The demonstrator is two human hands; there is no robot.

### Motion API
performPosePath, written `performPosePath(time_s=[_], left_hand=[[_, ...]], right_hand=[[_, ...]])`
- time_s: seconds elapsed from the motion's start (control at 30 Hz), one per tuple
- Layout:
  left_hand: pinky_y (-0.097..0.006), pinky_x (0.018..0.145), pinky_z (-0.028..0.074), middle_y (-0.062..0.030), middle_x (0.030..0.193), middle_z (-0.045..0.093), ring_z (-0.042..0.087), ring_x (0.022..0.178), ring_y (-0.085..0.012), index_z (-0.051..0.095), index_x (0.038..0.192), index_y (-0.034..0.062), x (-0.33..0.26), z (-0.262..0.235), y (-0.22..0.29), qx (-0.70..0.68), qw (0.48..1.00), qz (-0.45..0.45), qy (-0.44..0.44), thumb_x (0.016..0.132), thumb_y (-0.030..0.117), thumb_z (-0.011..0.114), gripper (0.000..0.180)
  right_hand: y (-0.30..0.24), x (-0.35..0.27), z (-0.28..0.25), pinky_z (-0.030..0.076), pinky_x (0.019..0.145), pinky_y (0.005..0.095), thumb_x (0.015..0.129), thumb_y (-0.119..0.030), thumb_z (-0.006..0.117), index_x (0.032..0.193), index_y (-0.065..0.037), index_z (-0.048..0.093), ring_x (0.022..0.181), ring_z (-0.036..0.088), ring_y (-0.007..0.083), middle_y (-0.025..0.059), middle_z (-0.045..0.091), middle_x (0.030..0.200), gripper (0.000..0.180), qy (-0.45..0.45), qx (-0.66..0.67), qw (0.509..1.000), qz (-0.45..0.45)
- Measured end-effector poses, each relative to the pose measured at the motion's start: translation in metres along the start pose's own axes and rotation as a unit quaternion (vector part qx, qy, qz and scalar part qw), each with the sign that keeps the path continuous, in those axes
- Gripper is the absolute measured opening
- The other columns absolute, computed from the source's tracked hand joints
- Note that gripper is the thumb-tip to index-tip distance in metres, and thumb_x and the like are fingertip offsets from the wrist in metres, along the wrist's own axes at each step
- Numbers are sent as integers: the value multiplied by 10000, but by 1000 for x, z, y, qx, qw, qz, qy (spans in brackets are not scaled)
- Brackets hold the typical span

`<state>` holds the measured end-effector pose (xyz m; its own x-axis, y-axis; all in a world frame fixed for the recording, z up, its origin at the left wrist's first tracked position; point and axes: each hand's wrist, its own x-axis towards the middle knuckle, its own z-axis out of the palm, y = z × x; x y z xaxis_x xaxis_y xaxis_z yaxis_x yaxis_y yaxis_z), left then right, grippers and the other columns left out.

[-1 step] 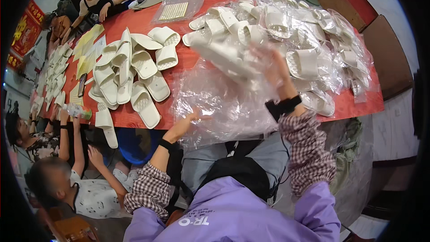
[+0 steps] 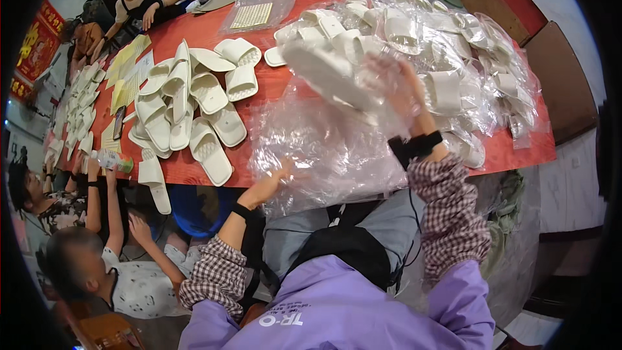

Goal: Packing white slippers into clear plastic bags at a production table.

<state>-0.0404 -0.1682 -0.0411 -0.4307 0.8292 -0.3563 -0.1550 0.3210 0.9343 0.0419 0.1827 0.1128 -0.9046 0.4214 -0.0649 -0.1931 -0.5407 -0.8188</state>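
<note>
Across the red worktop (image 2: 194, 29), the glossy heap of bagged slippers (image 2: 446, 93) at upper right could slide, since slick film lies on slick film and the pile leans toward the edge; the bare slippers (image 2: 172, 100) at left of centre may topple too, being stacked crosswise, one overhanging the front edge; the clear plastic bags (image 2: 324, 155) in the centre could cling together or crumple; the pale slipper (image 2: 324, 78), tilted at upper centre, might slip or snag, given smooth film near its end.

As for materials, the worktop cover looks smooth and slightly shiny; the slippers are cream, matt and probably foamed, with broad bands and (where footbeds show) quilted bumps; the bags are thin and wrinkled.

The right hand (image 2: 395, 84) is blurred and seems to hold the slipper's near end, its fingers' closure unclear; the left hand (image 2: 267, 185) rests half-extended fingers on the bags, whether pinching I cannot tell.
</note>
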Motion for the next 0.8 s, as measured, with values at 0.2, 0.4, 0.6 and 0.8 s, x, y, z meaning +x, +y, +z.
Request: performPosePath(time_s=[0.2, 0.4, 0.6, 0.8], left_hand=[[-377, 1175, 34, -10, 1572, 232, -21, 1464, -268, 321, 1479, 77, -4, 13, -10, 51, 994, 81, -54, 1016, 465, 135, 632], [-400, 1167, 139, -87, 1511, 342, 277, 1403, -239, 322, 1477, 88, 5, 16, -67, 148, 970, 165, 100, 1012, 392, 264, 559], [-402, 1147, 202, -110, 1471, 385, 314, 1376, -237, 395, 1423, 51, -3, 43, -11, 468, 880, 74, 26, 995, 263, 317, 483], [-456, 959, 417, -243, 1062, 603, 558, 1028, -428, 539, 1201, -28, 2, 34, -98, 692, 669, 267, 40, 937, 166, 390, 360]], right_hand=[[-73, 35, 41, 468, 951, 494, 985, -331, 437, 1190, -82, 519, 1181, 516, 282, 137, 557, 1273, 333, 8, 11, 998, -59], [-58, -42, 132, 470, 956, 382, 1017, -364, 342, 1382, -94, 407, 1164, 537, 237, 118, 522, 1332, 458, -81, -73, 988, -109], [28, -111, 122, 148, 1163, 391, 898, -155, 596, 1522, -125, 145, 1467, 72, 222, 76, 144, 1582, 771, -243, -396, 883, 72], [49, 8, 39, 420, 987, 354, 935, -174, 555, 1281, -37, 547, 1159, 558, 259, 141, 604, 1229, 372, -253, -572, 776, -79]])
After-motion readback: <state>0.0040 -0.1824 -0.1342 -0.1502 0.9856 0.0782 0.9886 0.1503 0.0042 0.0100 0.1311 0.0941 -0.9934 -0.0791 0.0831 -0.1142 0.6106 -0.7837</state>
